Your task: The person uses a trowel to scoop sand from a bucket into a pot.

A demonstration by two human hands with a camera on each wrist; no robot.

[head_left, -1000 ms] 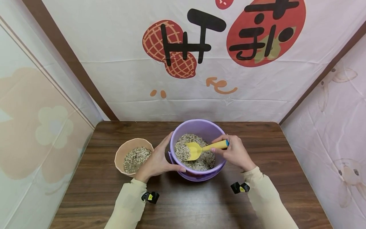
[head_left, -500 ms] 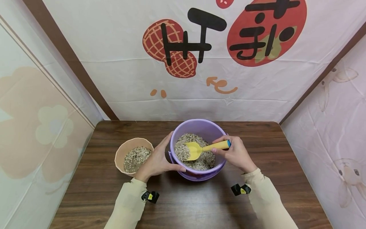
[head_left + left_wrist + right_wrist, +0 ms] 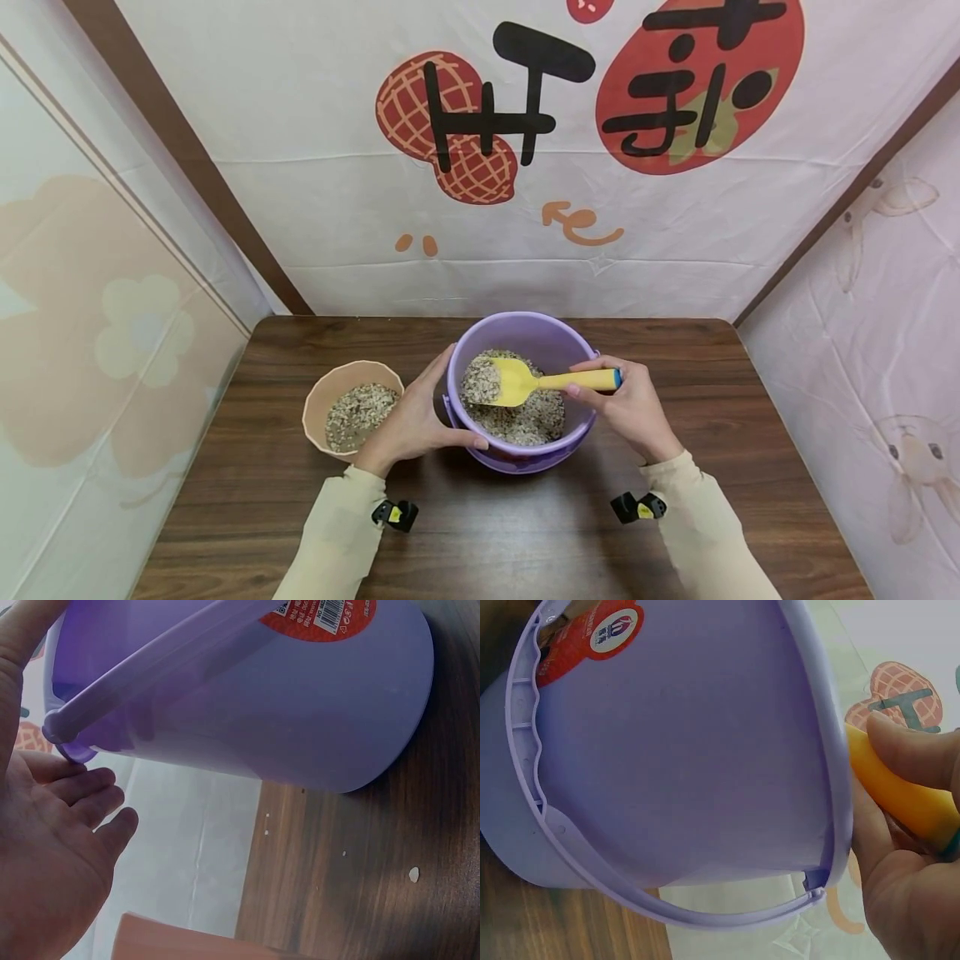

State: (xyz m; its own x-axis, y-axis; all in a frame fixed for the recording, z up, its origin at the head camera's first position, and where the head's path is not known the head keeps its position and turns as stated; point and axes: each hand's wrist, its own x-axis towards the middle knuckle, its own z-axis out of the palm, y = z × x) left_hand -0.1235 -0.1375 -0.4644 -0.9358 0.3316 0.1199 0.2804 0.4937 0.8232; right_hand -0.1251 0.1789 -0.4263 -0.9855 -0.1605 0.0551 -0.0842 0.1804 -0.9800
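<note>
A purple bucket (image 3: 551,333) holds loose pale-and-dark flakes like oats (image 3: 534,425). My left hand (image 3: 408,425) braces the bucket's left side with spread, fairly straight fingers, its thumb along the near rim. In the left wrist view, the fingertips (image 3: 97,780) lie by the rim near the handle's pivot. My right hand (image 3: 626,404) grips the handle of a yellow scoop (image 3: 517,383) from the right. The scoop's blade is inside the bucket's mouth, heaped with flakes at its left end. In the right wrist view, the thumb presses on the yellow handle (image 3: 892,780).
A peach bowl (image 3: 318,408) partly filled with flakes stands left of the bucket, behind my left wrist. A few stray flakes (image 3: 414,874) lie on the brown wooden table (image 3: 510,542). The bucket's own carrying handle (image 3: 667,915) hangs down outside. A printed cloth (image 3: 337,208) backs the table.
The scoop has come up from the flakes and shifted slightly right, with a heap on its blade. My right hand moved right with it. My left hand and the bucket stay put.
</note>
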